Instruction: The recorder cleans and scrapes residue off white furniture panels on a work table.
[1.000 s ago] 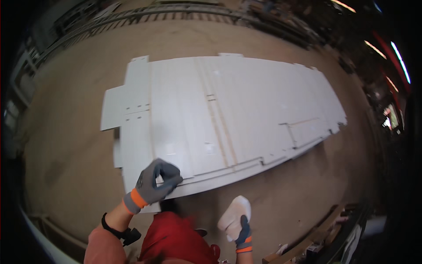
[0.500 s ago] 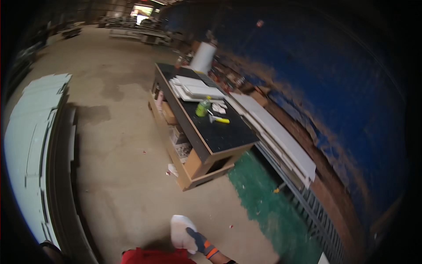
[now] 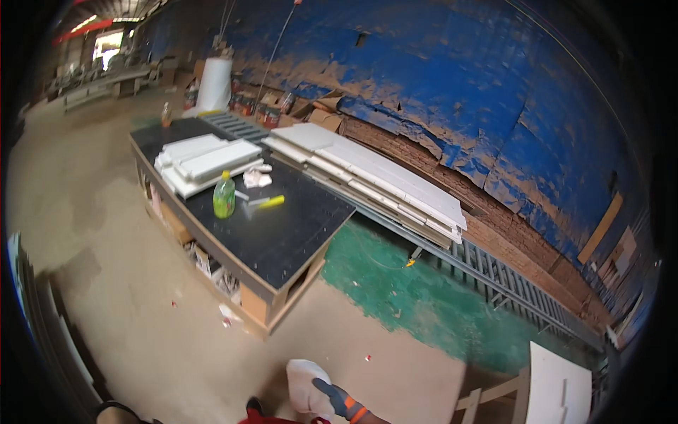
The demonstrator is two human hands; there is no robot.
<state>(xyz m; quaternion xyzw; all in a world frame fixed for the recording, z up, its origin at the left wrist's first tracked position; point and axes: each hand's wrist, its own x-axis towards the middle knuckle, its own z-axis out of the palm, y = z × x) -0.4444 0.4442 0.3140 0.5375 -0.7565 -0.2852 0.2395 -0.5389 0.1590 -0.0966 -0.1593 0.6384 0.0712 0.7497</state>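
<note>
Head view: your gloved right hand (image 3: 337,401) grips a crumpled white cloth (image 3: 305,385) low over the concrete floor (image 3: 106,283), well short of the black-topped workbench (image 3: 282,233). Your left hand is out of frame. The soft cloth could slip from a loose grip. The bench carries flat white panels (image 3: 205,161) and a green bottle (image 3: 224,196).

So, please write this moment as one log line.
right hand: gloved, holds white cloth | left hand: out of view | ahead: black worktable, green bottle
</note>
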